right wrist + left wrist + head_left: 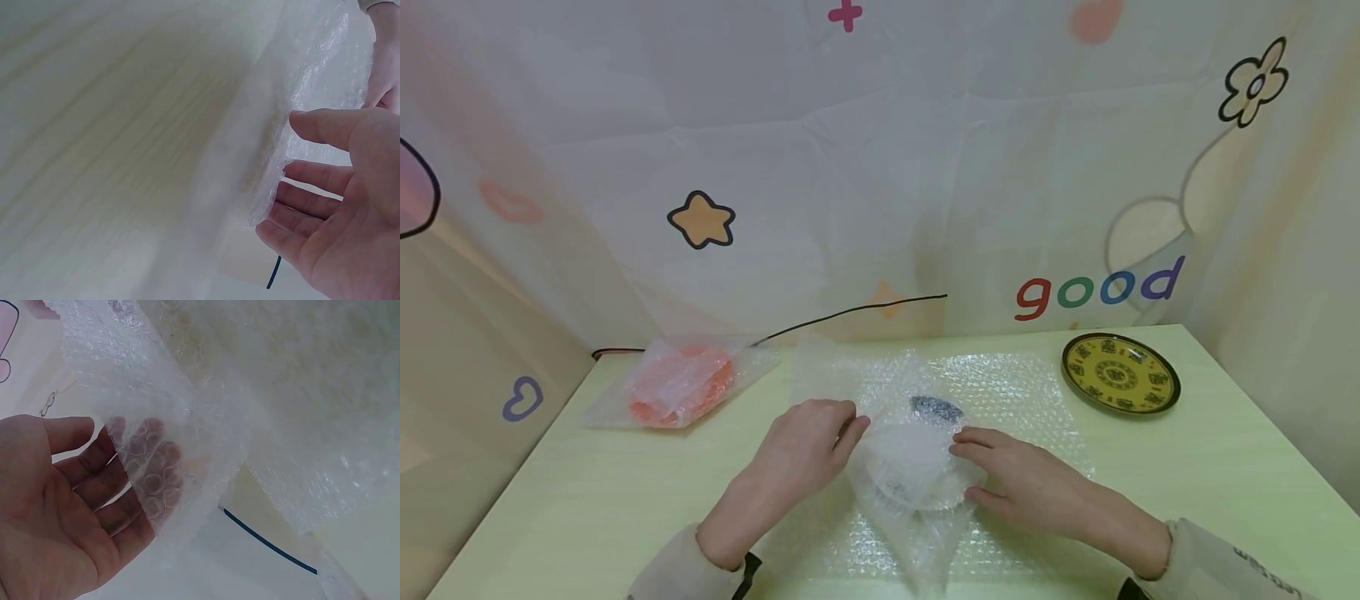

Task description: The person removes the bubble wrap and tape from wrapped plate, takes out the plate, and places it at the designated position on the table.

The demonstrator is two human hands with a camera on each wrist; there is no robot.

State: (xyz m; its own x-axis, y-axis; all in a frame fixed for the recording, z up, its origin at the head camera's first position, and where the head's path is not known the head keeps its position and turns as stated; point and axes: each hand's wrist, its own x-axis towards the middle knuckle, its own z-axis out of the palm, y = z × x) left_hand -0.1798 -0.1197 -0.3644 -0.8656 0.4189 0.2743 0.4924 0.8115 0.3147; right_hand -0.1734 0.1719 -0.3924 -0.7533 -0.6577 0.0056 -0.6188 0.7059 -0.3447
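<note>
A round, pale dish-like thing (910,462) lies in folded bubble wrap on the table's middle. A dark blue patch (936,408) shows through the wrap at its far side; its exact kind is hidden. My left hand (808,442) is at the bundle's left edge. In the left wrist view, its loosely bent fingers (153,447) lie behind a flap of bubble wrap (206,437), with the thumb apart from them. My right hand (1030,479) touches the bundle's right side with relaxed, spread fingers (312,178). The thumb rests near the wrap's edge in the right wrist view.
A spread bubble wrap sheet (1015,387) lies beneath the bundle. At the back left is a pinkish-red item (681,387) in bubble wrap. A yellow patterned plate (1120,375) with a dark rim sits at the back right. A printed curtain (865,183) hangs behind the table.
</note>
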